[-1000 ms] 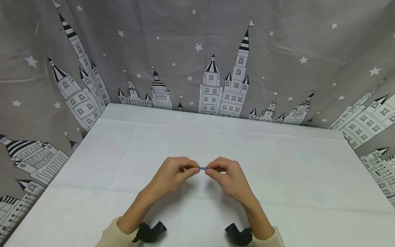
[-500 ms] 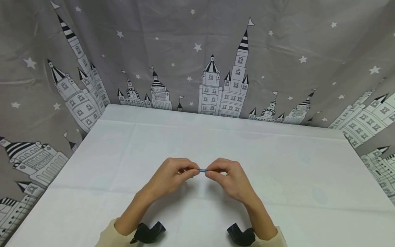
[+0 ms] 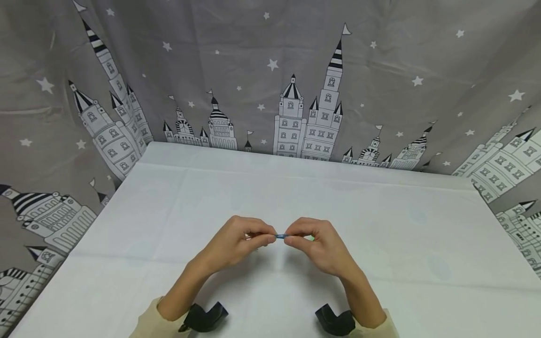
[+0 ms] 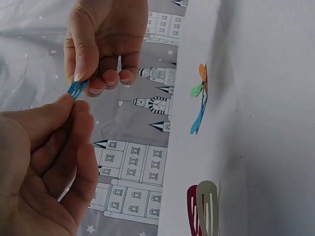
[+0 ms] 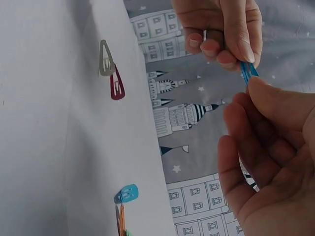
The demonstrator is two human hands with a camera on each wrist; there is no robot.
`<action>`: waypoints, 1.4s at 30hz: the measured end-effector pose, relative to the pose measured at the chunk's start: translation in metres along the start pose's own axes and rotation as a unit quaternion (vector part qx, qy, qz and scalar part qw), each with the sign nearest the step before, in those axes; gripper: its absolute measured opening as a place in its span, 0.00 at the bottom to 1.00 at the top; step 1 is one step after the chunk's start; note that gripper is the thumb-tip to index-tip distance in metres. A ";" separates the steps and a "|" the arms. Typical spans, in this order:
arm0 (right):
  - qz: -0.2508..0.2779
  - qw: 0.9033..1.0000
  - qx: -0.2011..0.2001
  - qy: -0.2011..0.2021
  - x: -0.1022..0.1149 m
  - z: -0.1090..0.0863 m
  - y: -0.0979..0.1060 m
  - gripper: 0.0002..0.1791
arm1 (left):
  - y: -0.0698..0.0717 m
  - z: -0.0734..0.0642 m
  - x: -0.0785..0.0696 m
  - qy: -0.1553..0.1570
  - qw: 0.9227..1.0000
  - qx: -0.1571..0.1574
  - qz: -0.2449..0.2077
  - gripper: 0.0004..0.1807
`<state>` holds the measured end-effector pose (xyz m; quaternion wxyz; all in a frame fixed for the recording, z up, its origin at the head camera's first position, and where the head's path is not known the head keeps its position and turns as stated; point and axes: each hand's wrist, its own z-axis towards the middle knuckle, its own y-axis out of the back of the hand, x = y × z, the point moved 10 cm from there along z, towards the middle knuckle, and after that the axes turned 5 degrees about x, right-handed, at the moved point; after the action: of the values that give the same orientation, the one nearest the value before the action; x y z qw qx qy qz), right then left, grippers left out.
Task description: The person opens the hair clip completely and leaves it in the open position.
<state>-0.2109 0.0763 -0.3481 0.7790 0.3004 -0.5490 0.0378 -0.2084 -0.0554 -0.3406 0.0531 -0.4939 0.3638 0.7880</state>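
Note:
Both hands meet over the middle of the white table, pinching one blue snap hair clip (image 3: pixel 281 236) between them. My left hand (image 3: pixel 236 244) holds one end between thumb and index finger. The other end sits between the thumb and index finger of my right hand (image 3: pixel 319 244). The clip's slotted middle (image 4: pixel 76 90) shows between the fingertips in the left wrist view; its ends are covered. Below the hands on the table, a grey clip (image 5: pixel 105 61) and a burgundy clip (image 5: pixel 117 87) lie overlapping. Orange (image 4: pixel 202 73), green (image 4: pixel 197 90) and second blue (image 4: pixel 198 118) clips lie close together.
The white-covered table (image 3: pixel 380 225) reaches back to a grey curtain (image 3: pixel 236 42) printed with castles and stars. Black curved pieces, a left one (image 3: pixel 207 317) and a right one (image 3: pixel 336 319), sit at the wrists by the beige sleeves.
Both hands have come slightly nearer the person, and the right forearm has shifted a little right. The blue clip stays pinched between them. A bit of green now shows behind the right hand.

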 end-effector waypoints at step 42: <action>0.073 0.995 0.050 0.048 -0.002 -0.005 -0.002 0.04 | -0.010 0.000 -0.004 -0.028 0.999 0.035 -0.020 0.06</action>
<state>-0.2069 0.0772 -0.3518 0.7835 0.2956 -0.5293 0.1363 -0.2018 -0.0472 -0.3428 0.0967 -0.4771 0.3798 0.7866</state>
